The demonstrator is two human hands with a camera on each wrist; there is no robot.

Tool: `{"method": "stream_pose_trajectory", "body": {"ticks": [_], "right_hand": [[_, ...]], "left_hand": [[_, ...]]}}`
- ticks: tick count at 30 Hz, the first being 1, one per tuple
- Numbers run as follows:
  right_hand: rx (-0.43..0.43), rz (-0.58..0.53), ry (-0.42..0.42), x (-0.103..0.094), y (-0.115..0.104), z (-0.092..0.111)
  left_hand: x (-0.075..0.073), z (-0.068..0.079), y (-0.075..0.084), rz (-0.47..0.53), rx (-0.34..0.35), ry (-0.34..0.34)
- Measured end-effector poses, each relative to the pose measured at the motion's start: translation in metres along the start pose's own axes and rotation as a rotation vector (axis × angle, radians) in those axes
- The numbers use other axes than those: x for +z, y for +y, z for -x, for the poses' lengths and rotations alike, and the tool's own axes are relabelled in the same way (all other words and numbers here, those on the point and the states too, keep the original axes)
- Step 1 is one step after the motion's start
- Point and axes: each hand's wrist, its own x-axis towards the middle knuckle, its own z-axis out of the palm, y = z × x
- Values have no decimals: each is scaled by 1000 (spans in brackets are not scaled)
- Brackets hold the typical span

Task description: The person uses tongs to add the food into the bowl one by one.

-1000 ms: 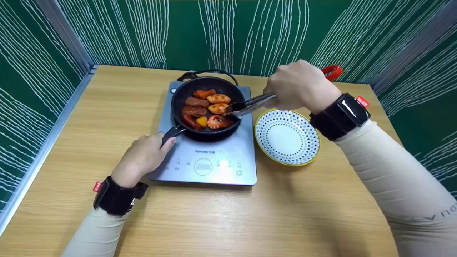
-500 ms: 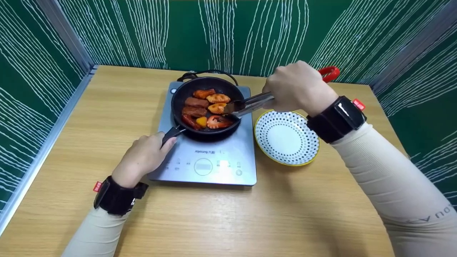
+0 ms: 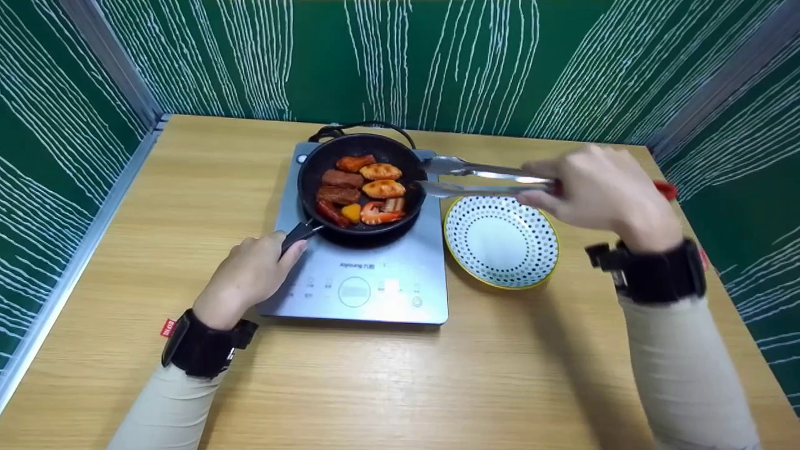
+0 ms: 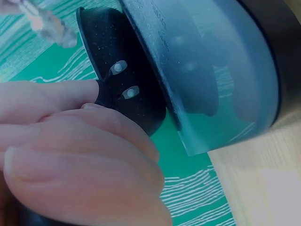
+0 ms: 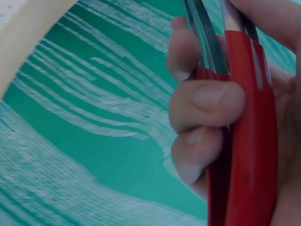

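Observation:
In the head view my left hand grips the black handle of a frying pan on the hob. Its fingers wrap the handle beside the riveted pan wall in the left wrist view. My right hand holds metal tongs by their red handles. The tongs' arms are spread, with tips over the pan's right rim and nothing between them. In the pan lie a shrimp, a striped piece, two dumpling-like pieces, brown slabs and a yellow chunk.
A dotted bowl with a yellow rim stands right of the hob, partly under the tongs in this view. A black cord curves behind the pan. Green panels with white lines enclose the wooden table at the back and sides.
My right hand has moved right and toward me, drawing the tongs off the food. Their arms have spread apart, and the striped piece now shows beside the shrimp. The left hand stays put.

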Motion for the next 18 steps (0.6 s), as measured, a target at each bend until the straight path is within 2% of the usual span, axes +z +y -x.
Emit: {"method": "stream_pose_trajectory", "body": {"ticks": [4, 10, 18], "right_hand": [[95, -84, 29, 25, 23, 21], [193, -119, 76, 54, 45, 39], [321, -231, 14, 83, 59, 52]], "left_hand": [[-1, 0, 0, 18, -14, -16], [-2, 0, 0, 28, -25, -11], [-1, 0, -1, 46, -34, -20]]}}
